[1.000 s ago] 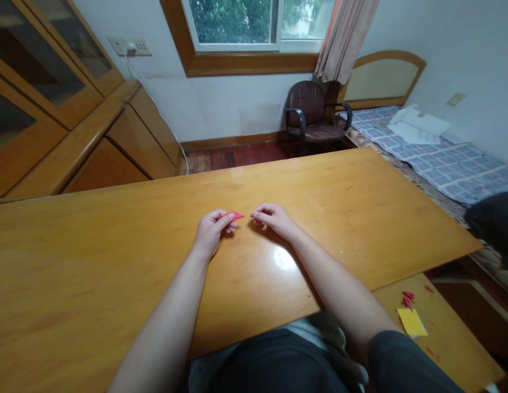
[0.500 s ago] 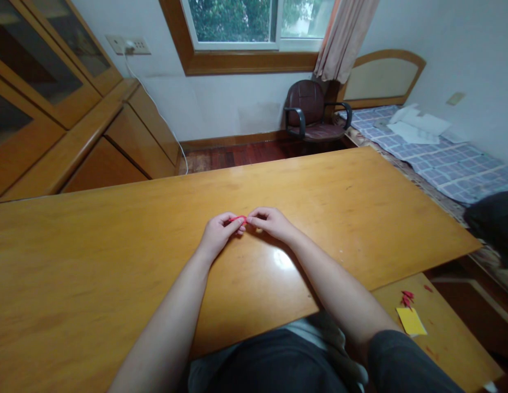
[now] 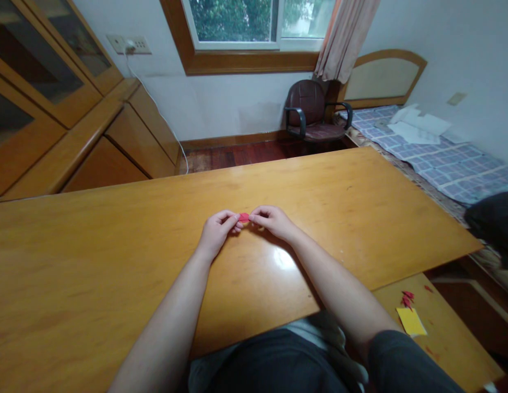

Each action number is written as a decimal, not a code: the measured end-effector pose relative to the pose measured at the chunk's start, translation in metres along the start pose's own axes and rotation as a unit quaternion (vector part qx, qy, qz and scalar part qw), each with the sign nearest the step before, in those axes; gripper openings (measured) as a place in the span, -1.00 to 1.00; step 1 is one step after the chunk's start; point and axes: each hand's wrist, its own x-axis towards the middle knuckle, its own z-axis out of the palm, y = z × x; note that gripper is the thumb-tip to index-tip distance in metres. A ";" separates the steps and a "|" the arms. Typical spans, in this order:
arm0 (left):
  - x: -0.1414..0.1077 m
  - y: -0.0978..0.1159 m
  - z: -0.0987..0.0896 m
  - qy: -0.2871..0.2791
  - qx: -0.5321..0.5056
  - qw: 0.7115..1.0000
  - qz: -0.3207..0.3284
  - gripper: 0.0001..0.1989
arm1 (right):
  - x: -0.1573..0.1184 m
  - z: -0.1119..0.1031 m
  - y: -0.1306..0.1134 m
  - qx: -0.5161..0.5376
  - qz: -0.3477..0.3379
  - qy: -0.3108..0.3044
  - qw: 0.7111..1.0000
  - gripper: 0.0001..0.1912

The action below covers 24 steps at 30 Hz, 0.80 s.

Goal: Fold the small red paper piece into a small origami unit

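A small piece of folded red paper is stretched between my two hands, just above the wooden table. My left hand pinches its left end between thumb and fingers. At its right end, my right hand grips it with thumb and forefinger. The middle of the paper shows between the fingertips; both ends are covered by them.
On a lower surface at the right lie several small red folded pieces and a stack of yellow paper. Beyond the table stand an armchair, a bed and a cabinet.
My hands have moved slightly apart, and more of the red paper's flat face now shows between them. Both hands still hold it.
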 end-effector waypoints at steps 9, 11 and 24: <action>0.000 0.002 0.002 -0.005 0.110 0.992 0.063 -0.74 | -0.001 0.001 -0.003 0.008 0.010 -0.004 1.000 -0.64; 0.000 0.001 0.002 -0.011 0.124 0.990 0.063 -0.75 | -0.001 0.001 -0.003 0.005 0.009 -0.006 1.000 -0.65; 0.002 -0.002 -0.004 -0.014 0.020 1.000 -0.008 -0.70 | -0.002 -0.002 -0.006 0.009 0.019 -0.012 1.000 -0.67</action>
